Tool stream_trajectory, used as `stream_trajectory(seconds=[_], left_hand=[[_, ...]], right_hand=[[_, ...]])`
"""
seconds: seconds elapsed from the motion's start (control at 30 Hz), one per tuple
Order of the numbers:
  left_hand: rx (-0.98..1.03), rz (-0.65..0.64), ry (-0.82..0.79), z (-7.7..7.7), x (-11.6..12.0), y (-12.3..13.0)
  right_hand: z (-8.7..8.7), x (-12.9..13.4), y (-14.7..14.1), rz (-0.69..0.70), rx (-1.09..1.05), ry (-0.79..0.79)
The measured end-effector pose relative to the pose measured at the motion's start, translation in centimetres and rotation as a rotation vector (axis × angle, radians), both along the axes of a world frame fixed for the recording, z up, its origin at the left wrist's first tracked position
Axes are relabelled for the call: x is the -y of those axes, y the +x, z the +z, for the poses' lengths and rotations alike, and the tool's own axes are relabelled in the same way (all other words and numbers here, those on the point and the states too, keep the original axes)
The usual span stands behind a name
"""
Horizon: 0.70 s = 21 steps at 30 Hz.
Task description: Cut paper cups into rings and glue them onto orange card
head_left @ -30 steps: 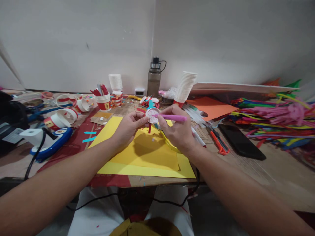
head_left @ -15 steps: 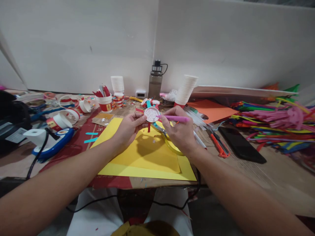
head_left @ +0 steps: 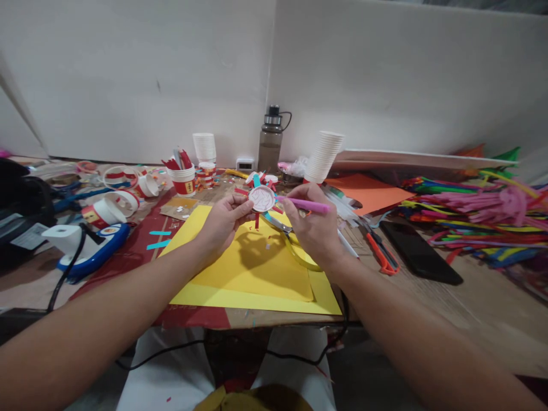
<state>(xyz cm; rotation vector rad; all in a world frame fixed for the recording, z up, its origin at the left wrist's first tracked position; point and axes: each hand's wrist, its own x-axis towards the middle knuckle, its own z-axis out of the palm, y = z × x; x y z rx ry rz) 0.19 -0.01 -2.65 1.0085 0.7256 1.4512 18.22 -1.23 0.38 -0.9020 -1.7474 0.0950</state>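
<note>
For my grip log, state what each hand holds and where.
Left hand: round white paper disc, by its edge. Right hand: slim pink plastic marker, by its barrel.

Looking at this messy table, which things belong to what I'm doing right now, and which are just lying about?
In the job:
pink marker, held in your right hand
round white disc, held in your left hand

Apparently just lying about:
black phone
orange-handled cutter
water bottle, standing near the wall
orange sheet
</note>
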Motion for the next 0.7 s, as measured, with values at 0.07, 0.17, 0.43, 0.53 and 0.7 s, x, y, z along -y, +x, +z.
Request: stream_trajectory(seconds=[0.07,0.17,0.43,0.53,0.7], left_hand=[[-0.034,0.031,-0.002,-0.2,-0.5,-0.4],[-0.077,0.099,-0.016,-0.5,-1.3,-1.3],[-0.054,0.187,-0.059,-0.9,-3.2,-3.0],[-0.030,0.168,-0.059,-0.9,-3.4,-3.2],[0.007,0.140,-0.057,-0.7,-3.4,-3.3]], right_hand=[[0.0,-0.4,0.2,0.049,0.001,-0.002],[-0.4,-1.3,0.6,0.038,0.114,-0.030],[-1.8,-2.9,1.0,-0.300,0.575,-0.288],[-1.6,-2.7,0.8,-0.344,0.700,-0.410],[-1.2,-2.3,0.6,-0.398,0.815,-0.557]])
